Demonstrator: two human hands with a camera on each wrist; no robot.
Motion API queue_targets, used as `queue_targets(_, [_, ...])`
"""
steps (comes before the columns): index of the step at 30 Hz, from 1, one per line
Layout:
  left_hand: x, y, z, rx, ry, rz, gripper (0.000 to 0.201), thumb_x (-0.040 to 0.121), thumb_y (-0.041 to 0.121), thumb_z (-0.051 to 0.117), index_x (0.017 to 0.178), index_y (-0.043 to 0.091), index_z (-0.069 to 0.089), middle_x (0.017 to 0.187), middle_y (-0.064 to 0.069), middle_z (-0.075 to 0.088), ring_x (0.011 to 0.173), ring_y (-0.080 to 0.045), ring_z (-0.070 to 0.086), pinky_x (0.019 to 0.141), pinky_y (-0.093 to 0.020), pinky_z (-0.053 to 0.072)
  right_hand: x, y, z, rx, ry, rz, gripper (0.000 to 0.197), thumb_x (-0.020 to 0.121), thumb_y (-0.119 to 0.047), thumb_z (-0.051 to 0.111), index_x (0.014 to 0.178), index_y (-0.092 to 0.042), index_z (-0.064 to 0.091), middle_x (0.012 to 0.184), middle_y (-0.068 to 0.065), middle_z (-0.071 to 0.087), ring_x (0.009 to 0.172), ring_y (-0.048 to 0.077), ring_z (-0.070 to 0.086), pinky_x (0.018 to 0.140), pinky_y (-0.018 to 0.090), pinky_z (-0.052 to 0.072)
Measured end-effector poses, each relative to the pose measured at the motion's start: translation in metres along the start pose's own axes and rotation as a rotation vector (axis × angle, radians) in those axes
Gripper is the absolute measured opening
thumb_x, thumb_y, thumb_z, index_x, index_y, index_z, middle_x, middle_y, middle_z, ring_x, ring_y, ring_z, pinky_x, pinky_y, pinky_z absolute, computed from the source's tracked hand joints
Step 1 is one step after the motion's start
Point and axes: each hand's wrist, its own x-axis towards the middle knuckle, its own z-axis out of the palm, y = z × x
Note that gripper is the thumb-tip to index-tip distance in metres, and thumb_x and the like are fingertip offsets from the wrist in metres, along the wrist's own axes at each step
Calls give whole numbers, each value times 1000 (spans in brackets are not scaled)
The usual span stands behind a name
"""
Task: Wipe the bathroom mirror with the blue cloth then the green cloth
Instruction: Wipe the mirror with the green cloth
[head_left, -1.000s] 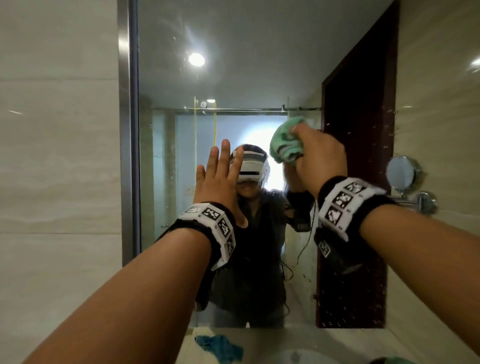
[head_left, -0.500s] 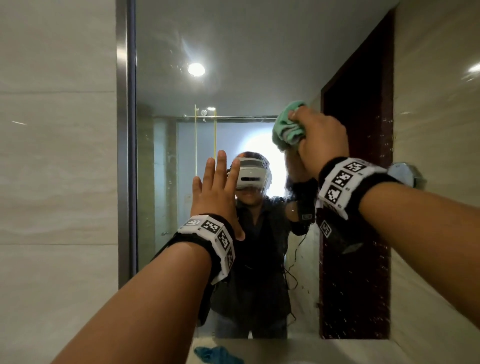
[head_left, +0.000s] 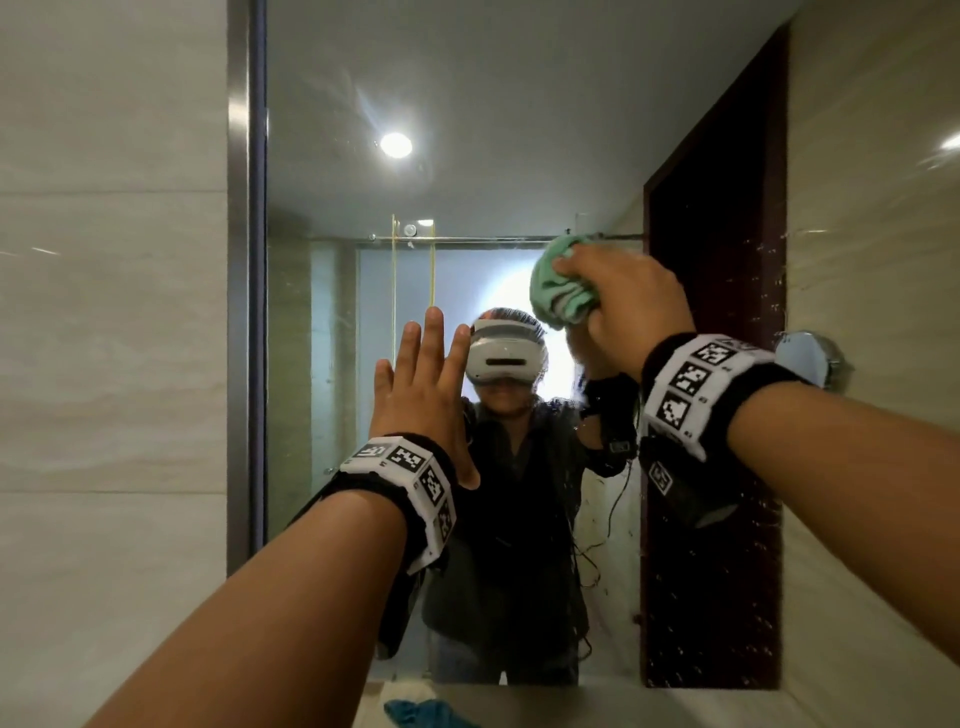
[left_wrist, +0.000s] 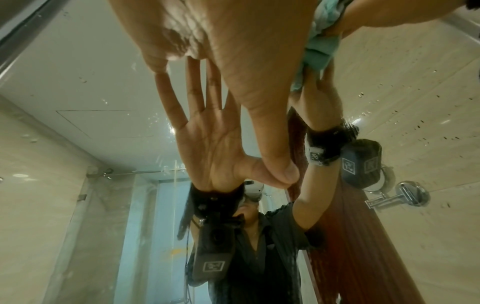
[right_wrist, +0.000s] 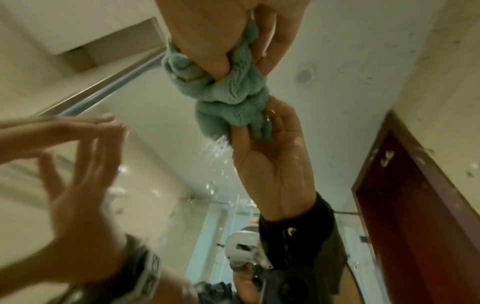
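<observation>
The bathroom mirror (head_left: 467, 130) fills the wall ahead, with water spots on its right part. My right hand (head_left: 623, 296) grips the bunched green cloth (head_left: 558, 291) and presses it on the glass at upper centre-right; the right wrist view shows the green cloth (right_wrist: 228, 86) squeezed between my fingers against the mirror. My left hand (head_left: 423, 374) lies flat on the mirror with straight fingers, lower and to the left; in the left wrist view its palm (left_wrist: 233, 51) meets its own reflection. The blue cloth (head_left: 426, 714) lies crumpled on the counter below.
A steel frame strip (head_left: 247, 286) bounds the mirror on the left, with tiled wall (head_left: 104, 364) beyond. A round shaving mirror on a chrome arm (head_left: 810, 358) juts from the right wall behind my right wrist. The counter edge (head_left: 597, 701) runs under the mirror.
My right hand with the green cloth has slid up and then rightward across the glass. The left hand stays flat on the mirror. The view has tilted upward a little.
</observation>
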Motion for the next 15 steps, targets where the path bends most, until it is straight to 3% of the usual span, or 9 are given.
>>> queue_targets(4, [1, 0, 1, 5, -3, 2, 151, 53, 54, 85, 140, 23, -35, 145, -5, -44, 137, -28, -33, 116, -51, -2, -3, 0, 8, -44, 2, 3, 46, 81, -12, 60, 126, -21, 55, 134, 2, 53, 108, 32, 53, 93, 36, 41])
queue_targets(10, [2, 0, 1, 21, -8, -1, 152, 52, 57, 84, 138, 23, -38, 144, -6, -45, 137, -30, -33, 117, -52, -1, -22, -4, 10, -63, -61, 11, 51, 86, -40, 55, 134, -24, 47, 144, -1, 42, 114, 27, 49, 98, 35, 37])
queue_targets(12, [2, 0, 0, 23, -11, -3, 152, 53, 57, 84, 138, 23, -38, 144, -7, -45, 137, -30, -33, 117, -52, 0, -21, -6, 7, -69, -71, -1, 43, 89, -39, 53, 130, -25, 51, 140, 0, 47, 111, 27, 50, 96, 35, 38])
queue_targets(15, [2, 0, 0, 28, -26, -3, 151, 54, 58, 83, 137, 23, -40, 143, -7, -46, 136, -30, -34, 117, -52, -2, 4, -2, -11, -43, -24, 8, 26, 89, -23, 54, 114, -21, 60, 114, 1, 63, 92, 22, 56, 80, 29, 43])
